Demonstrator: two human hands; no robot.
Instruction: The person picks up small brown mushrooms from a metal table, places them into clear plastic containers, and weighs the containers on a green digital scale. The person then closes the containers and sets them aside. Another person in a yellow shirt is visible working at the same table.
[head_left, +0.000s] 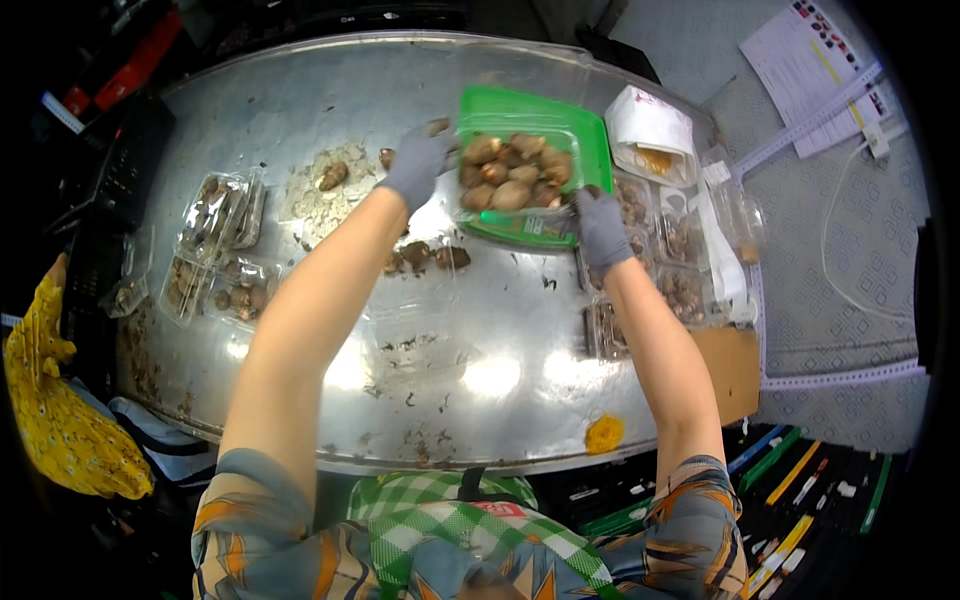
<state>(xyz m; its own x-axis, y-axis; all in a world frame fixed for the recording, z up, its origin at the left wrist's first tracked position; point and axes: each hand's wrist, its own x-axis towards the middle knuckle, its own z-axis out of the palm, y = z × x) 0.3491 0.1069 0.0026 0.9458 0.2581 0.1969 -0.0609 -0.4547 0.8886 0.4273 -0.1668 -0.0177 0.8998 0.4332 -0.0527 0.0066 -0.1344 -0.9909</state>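
A clear plastic punnet (517, 215) filled with brown taro corms (511, 195) sits on a green tray-like scale (592, 142); a small green light glows at its front. My left hand (421, 161), in a grey glove, is just left of the punnet. Its fingers are closed about a brown piece that looks like a taro corm (439, 127). My right hand (602, 229), also gloved, is at the punnet's front right corner. Its fingertips look dark, and whether they grip anything is unclear. Loose taro corms (332, 176) lie on the metal table (450, 315), several of them below my left hand.
Filled clear punnets (214, 214) stand at the left, some stacked. More packed punnets (681, 238) crowd the right beside a white paper bag (651, 124) and a white strip (721, 255). Yellow rubber bands (604, 434) lie near the front edge. A yellow patterned sleeve (45, 405) shows at far left.
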